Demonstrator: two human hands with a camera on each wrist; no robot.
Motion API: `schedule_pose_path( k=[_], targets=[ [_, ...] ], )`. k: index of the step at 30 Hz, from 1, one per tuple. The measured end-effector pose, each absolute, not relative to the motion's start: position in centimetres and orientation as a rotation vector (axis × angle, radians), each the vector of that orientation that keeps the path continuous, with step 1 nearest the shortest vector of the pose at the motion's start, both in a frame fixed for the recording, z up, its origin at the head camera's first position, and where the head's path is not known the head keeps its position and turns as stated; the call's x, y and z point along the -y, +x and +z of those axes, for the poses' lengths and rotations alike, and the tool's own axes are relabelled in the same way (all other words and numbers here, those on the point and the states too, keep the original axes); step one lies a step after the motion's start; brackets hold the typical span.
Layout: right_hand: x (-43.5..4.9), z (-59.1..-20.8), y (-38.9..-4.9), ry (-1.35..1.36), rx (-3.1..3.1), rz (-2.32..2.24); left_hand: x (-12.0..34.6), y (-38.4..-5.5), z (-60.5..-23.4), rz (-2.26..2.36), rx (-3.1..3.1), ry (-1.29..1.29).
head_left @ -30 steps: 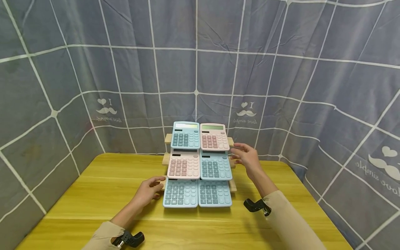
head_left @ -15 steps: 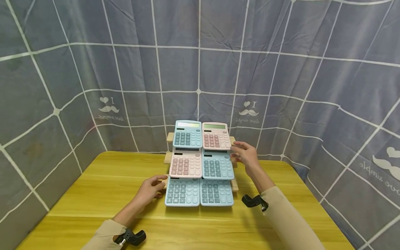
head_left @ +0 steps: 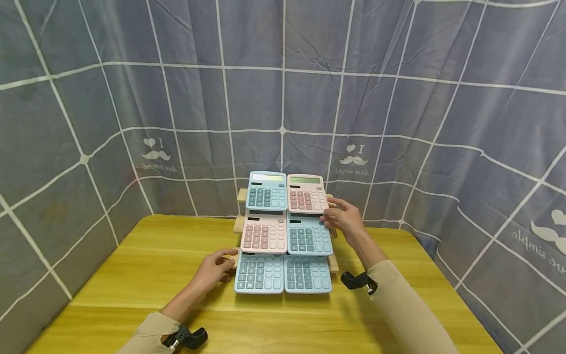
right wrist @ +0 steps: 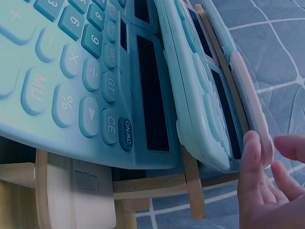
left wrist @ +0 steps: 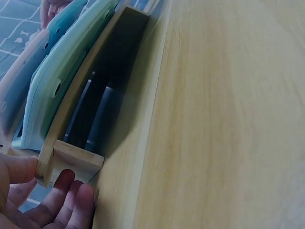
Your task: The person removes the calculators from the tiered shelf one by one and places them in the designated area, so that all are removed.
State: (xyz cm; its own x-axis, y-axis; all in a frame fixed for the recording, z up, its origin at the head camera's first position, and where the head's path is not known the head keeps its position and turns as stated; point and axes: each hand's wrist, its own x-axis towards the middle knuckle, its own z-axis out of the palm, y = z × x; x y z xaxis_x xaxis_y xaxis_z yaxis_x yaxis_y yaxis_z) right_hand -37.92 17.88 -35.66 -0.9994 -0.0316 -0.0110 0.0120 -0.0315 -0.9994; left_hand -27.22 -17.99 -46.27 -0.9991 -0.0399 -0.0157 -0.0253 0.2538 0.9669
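On a tiered wooden rack point(head_left: 242, 195) stand several calculators in two columns, blue ones and pink ones. My left hand point(head_left: 215, 269) is at the rack's lower left; in the left wrist view its thumb point(left wrist: 21, 169) and fingers lie on either side of a slat's end. At the right, my right hand point(head_left: 347, 220) has its digits about the lower right corner of the top pink calculator point(head_left: 308, 193). In the right wrist view that pink calculator's edge point(right wrist: 255, 109) runs down between two of my fingertips. Beneath it is the middle blue calculator point(head_left: 308, 236).
The rack stands on a yellow wood-grain table point(head_left: 185, 241). A grey curtain point(head_left: 247, 98) with white grid lines hangs behind and along both sides. Black wrist mounts point(head_left: 190, 338) sit at my sleeves.
My right hand has moved slightly left, its fingertips now overlapping the calculators' edge. The left hand keeps its place at the rack. The view has shifted a little.
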Motion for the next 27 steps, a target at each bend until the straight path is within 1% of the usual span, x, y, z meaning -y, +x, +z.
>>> schedule_pose_path(
  k=[6, 27],
  targets=[
    [-17.82, -35.70, -38.09, -0.079, -2.091, -2.259, 17.98, -27.18, -46.32, -1.911, 2.469, 0.078],
    [-17.60, -35.75, -37.96, -0.139, -2.056, -2.270, 17.97, -27.23, -46.68, -1.931, 2.458, 0.066]
  ],
)
